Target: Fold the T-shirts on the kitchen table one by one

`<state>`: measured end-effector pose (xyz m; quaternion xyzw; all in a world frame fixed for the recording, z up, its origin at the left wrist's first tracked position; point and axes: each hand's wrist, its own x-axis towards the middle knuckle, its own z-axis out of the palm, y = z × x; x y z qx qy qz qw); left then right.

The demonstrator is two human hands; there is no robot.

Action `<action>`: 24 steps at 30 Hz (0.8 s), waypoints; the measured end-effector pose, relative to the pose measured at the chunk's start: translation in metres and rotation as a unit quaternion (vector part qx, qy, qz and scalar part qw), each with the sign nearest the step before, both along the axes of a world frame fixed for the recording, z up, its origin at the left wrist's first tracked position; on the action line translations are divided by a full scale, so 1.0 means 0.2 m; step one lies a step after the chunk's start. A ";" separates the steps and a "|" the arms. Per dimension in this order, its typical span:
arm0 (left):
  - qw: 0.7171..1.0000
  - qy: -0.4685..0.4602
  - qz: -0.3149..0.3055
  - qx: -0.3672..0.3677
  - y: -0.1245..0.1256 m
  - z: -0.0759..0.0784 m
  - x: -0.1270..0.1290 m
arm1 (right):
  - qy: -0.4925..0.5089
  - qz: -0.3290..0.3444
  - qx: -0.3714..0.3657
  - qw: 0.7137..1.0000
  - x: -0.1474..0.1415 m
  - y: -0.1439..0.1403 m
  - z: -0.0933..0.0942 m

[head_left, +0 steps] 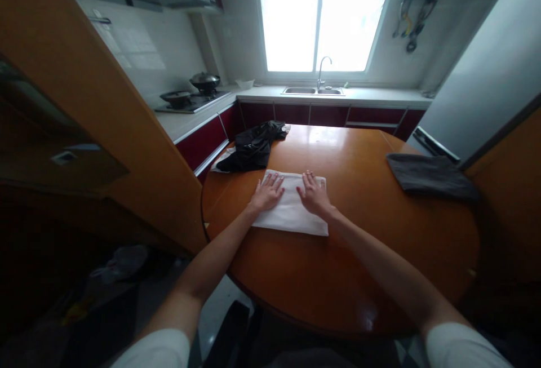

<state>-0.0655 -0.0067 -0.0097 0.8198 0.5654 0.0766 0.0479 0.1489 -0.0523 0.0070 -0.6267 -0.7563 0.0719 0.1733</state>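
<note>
A white folded cloth, roughly rectangular, lies flat on the brown wooden table. It looks like a garment, but its exact kind does not show. My left hand rests palm down on its upper left part, fingers spread. On the upper right part lies my right hand, also flat with its fingers apart. Neither hand grasps anything. The cloth's near edge is fairly straight and its surface has only faint creases.
A rumpled heap of black clothes with some white fabric lies at the table's far left. Toward the right edge is a folded dark grey cloth. Behind stand a counter with a sink, a stove with pans, and a fridge.
</note>
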 end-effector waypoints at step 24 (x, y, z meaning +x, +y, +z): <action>0.881 -0.383 0.205 -0.191 0.22 0.16 -0.32 | 0.413 -0.145 -0.047 0.898 0.35 -0.22 -0.12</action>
